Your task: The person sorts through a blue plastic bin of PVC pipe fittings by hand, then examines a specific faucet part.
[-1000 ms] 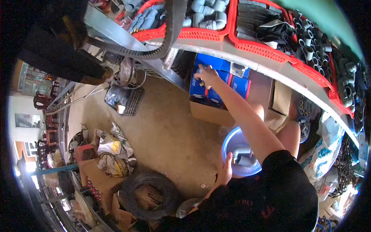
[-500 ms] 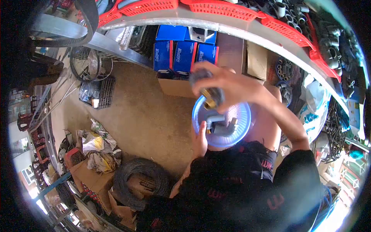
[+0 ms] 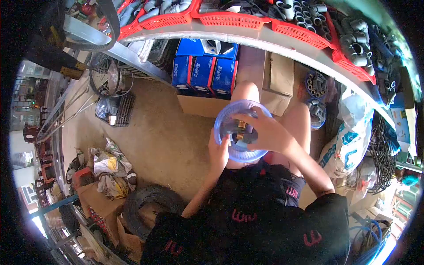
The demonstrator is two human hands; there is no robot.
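Note:
A round, light-blue plastic basket rests on my lap between the knees. My left hand grips its left rim, thumb over the inside edge. Down in the basket, my right hand has its fingers curled around grey pipe fittings with brass ends. One brass end shows by the fingertips. Another grey fitting lies below it, partly covered by the hand. How many pieces the right hand grips is hidden.
Red baskets of grey fittings line the shelf ahead. Blue boxes stand in a carton beneath. Smaller baskets of fittings and a white sack are at the right. A wire coil lies on the floor at the left.
My right hand has come down from above the basket into it, carrying the dark grey fittings with brass ends. My left hand stays at the left rim. The view has shifted slightly.

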